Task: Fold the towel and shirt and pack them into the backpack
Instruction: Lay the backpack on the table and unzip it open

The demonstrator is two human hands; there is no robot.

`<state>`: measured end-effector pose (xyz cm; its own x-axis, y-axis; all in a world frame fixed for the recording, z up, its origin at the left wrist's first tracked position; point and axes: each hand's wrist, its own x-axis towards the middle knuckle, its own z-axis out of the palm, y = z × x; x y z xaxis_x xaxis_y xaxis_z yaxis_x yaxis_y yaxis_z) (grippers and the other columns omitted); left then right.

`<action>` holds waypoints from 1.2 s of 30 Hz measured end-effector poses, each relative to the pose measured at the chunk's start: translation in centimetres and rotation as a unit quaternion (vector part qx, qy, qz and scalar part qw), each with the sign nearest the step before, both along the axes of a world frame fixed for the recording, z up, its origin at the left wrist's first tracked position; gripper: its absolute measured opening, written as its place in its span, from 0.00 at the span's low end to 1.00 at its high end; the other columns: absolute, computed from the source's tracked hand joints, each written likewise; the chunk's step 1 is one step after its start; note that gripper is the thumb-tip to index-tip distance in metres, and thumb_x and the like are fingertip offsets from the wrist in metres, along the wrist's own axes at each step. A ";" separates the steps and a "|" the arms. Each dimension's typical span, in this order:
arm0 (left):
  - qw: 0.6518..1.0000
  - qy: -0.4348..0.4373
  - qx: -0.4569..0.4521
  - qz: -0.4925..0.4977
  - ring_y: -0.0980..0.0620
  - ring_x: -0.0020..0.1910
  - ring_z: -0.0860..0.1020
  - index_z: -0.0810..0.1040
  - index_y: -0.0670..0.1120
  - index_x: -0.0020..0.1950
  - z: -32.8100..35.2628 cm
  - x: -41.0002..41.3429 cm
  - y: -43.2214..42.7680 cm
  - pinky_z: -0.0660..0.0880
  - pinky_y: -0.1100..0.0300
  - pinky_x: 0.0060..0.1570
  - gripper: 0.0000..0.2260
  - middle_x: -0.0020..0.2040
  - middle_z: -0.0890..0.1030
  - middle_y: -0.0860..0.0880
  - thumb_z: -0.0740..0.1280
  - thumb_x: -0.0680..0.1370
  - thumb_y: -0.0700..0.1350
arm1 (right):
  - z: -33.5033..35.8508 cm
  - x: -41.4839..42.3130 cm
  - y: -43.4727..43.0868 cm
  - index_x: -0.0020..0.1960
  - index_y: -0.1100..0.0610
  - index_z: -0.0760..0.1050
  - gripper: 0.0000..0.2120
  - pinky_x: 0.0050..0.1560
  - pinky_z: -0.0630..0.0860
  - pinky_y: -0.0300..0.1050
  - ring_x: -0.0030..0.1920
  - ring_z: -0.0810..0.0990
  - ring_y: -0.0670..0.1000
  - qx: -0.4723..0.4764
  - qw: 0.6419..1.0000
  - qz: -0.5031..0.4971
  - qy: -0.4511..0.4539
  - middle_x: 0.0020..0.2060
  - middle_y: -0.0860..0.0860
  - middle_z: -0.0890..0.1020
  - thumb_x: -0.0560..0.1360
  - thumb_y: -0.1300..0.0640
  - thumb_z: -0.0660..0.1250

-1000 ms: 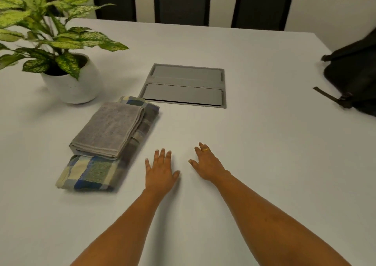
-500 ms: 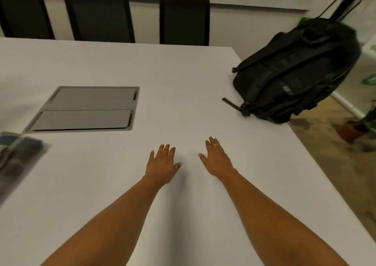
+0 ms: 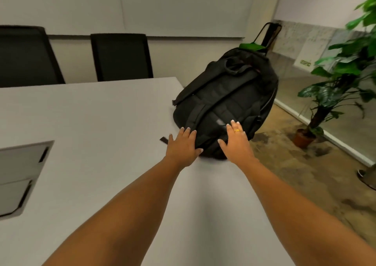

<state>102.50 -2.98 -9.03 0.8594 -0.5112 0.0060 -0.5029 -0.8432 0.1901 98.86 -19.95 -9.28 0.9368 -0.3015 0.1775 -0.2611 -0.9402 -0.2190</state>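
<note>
Where desk (image 3: 91, 113) ends at centre right of frame, black backpack (image 3: 230, 95) lies flat, strap side up. No opening shows; contents unseen. Long axis runs from lower centre toward upper right: handle end far, at upper right; base end near, by hands. Left hand (image 3: 183, 145), fingers straight and slightly spread, over base's left corner. Right hand (image 3: 236, 141), fingers straight and apart, over base's right part. Contact unclear through blur; neither grips anything. Grey panel (image 3: 20, 170) at left edge.
</note>
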 end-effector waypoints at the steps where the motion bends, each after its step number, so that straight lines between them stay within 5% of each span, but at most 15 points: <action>1: 1.000 -0.004 0.001 -0.007 0.47 0.76 0.46 0.49 0.46 0.77 0.4 0.8 -1.5 0.49 0.43 0.72 0.30 0.77 0.50 0.46 0.55 0.80 0.57 | 0.3 0.6 -1.3 0.76 0.60 0.52 0.30 0.74 0.51 0.53 0.76 0.45 0.53 -0.002 1.000 -0.020 -0.013 0.76 0.55 0.51 0.80 0.49 0.58; 6: 0.997 -0.047 0.011 -0.055 0.48 0.76 0.46 0.49 0.47 0.77 1.2 3.3 -6.8 0.47 0.43 0.72 0.30 0.77 0.50 0.47 0.56 0.80 0.57 | 1.8 3.2 -6.5 0.76 0.60 0.49 0.34 0.74 0.50 0.54 0.76 0.45 0.54 0.062 0.985 -0.124 -0.103 0.76 0.55 0.48 0.78 0.51 0.61; 11: 0.993 -0.072 0.035 -0.081 0.49 0.76 0.45 0.48 0.49 0.77 1.0 4.5 -9.2 0.47 0.43 0.72 0.30 0.78 0.49 0.49 0.55 0.80 0.58 | 2.1 5.3 -9.3 0.76 0.60 0.42 0.40 0.72 0.55 0.53 0.76 0.49 0.57 0.234 0.945 -0.195 -0.122 0.76 0.58 0.48 0.77 0.50 0.64; 15: 0.993 -0.073 0.027 -0.087 0.49 0.76 0.44 0.48 0.48 0.77 0.8 4.9 -9.8 0.46 0.43 0.72 0.30 0.78 0.49 0.49 0.55 0.80 0.58 | 1.6 7.3 -10.3 0.76 0.60 0.40 0.46 0.69 0.61 0.55 0.73 0.57 0.60 0.385 0.881 -0.247 -0.124 0.74 0.59 0.56 0.74 0.48 0.68; 19: 0.993 -0.067 0.030 -0.090 0.50 0.76 0.44 0.47 0.48 0.77 0.8 5.1 -9.2 0.46 0.43 0.72 0.30 0.78 0.48 0.49 0.55 0.80 0.58 | 1.5 8.8 -11.1 0.73 0.63 0.54 0.40 0.66 0.67 0.58 0.67 0.67 0.64 0.475 0.805 -0.316 -0.161 0.69 0.62 0.66 0.70 0.52 0.73; 23: 0.995 -0.060 0.024 -0.075 0.50 0.76 0.44 0.48 0.48 0.77 0.6 5.8 -7.8 0.47 0.43 0.72 0.30 0.78 0.49 0.49 0.56 0.80 0.57 | 0.9 9.1 -10.2 0.69 0.56 0.67 0.26 0.63 0.71 0.53 0.63 0.71 0.61 0.429 0.824 -0.307 -0.207 0.65 0.57 0.71 0.73 0.58 0.70; 31: 0.987 -0.137 0.022 -0.084 0.51 0.76 0.45 0.48 0.49 0.77 4.3 5.0 -5.0 0.47 0.45 0.73 0.29 0.78 0.48 0.50 0.55 0.80 0.55 | 1.8 7.2 -5.0 0.70 0.59 0.67 0.22 0.66 0.64 0.50 0.67 0.67 0.58 0.281 0.895 -0.204 -0.278 0.66 0.58 0.69 0.77 0.66 0.62; 36: 0.969 -0.232 -0.024 -0.083 0.51 0.76 0.44 0.45 0.50 0.77 9.6 3.6 -2.1 0.47 0.47 0.73 0.30 0.78 0.45 0.50 0.56 0.80 0.54 | 2.8 4.5 -1.4 0.65 0.63 0.72 0.21 0.53 0.73 0.54 0.54 0.72 0.58 0.152 0.932 -0.074 -0.319 0.51 0.58 0.75 0.73 0.72 0.62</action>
<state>106.13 -5.04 0.62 0.6644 -0.6314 0.3999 -0.6713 -0.7394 -0.0522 103.34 -21.32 -6.44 0.6130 -0.5468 0.5702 -0.1087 -0.7733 -0.6247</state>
